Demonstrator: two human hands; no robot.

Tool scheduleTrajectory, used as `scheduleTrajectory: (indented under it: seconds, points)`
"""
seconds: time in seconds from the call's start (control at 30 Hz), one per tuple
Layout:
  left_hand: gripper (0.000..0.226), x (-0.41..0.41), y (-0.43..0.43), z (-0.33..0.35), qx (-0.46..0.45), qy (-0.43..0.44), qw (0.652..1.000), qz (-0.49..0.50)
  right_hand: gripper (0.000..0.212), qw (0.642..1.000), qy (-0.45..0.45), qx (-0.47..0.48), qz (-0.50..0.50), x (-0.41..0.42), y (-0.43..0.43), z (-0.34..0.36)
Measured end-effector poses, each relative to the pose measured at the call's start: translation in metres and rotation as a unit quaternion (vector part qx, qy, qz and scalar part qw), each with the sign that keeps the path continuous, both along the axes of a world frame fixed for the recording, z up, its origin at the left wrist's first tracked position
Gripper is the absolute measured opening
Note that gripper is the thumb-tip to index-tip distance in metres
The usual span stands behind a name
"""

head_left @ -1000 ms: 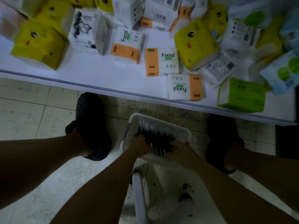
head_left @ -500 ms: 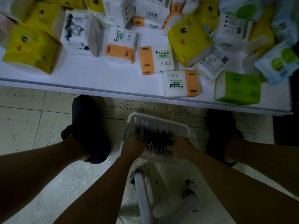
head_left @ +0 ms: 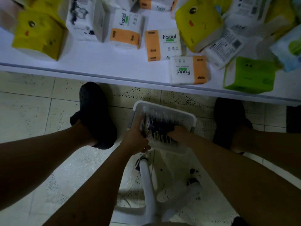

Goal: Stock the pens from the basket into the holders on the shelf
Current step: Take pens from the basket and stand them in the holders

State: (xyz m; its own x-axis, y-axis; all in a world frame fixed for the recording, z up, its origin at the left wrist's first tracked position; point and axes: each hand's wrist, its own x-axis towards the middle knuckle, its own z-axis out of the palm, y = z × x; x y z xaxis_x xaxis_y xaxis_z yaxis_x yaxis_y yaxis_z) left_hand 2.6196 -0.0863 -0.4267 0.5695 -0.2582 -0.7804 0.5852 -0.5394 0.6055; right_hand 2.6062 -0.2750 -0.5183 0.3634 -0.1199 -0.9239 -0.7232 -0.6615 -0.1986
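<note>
A person leans over a white slotted plastic basket (head_left: 164,107) that sits on speckled floor tiles (head_left: 32,111) between two black clogs (head_left: 94,111). Slim dark pens (head_left: 162,126) lie side by side in it. The left hand (head_left: 136,138) curls round a small bunch of pens at the basket's left edge. The right hand (head_left: 177,133) rests on the pile's near right end; its grasp is unclear. Above, a smooth white shelf (head_left: 97,62) carries soft tissue packs (head_left: 187,70).
</note>
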Motion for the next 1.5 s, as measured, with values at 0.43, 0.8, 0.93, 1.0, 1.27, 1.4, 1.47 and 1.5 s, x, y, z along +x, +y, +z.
scheduleTrajectory:
  seconds: [0.43,0.8,0.93,1.0,1.27,1.4,1.47,1.5]
  points:
    - [0.073,0.011,-0.018,0.01,-0.019,-0.019,0.998,0.053,0.039,0.996,-0.076,-0.029,0.048,-0.004,0.005,0.01]
    - [0.029,0.011,-0.029,0.038,-0.012,-0.117,0.988,0.096,0.021,0.96,-0.276,-0.015,-0.038,-0.024,0.001,0.067]
    - [0.02,0.01,-0.035,0.061,-0.031,-0.137,0.983,0.116,0.021,0.932,-0.358,-0.009,-0.06,-0.025,0.004,0.092]
    - [0.019,0.01,-0.039,0.072,-0.033,-0.147,0.982,0.112,0.047,0.918,-0.385,0.033,-0.087,-0.024,0.005,0.107]
    - [0.03,0.007,-0.055,0.126,-0.079,-0.217,0.97,0.081,0.059,0.864,-0.487,0.051,-0.116,-0.021,-0.011,0.173]
    - [0.026,0.003,-0.056,0.156,-0.096,-0.274,0.954,0.081,0.05,0.815,-0.563,0.038,-0.133,-0.026,-0.018,0.218]
    - [0.027,0.002,-0.056,0.172,-0.119,-0.282,0.949,0.079,0.048,0.798,-0.588,0.038,-0.123,-0.028,-0.018,0.24]
    - [0.027,0.002,-0.057,0.18,-0.136,-0.283,0.946,0.078,0.048,0.792,-0.597,0.042,-0.121,-0.028,-0.018,0.25]
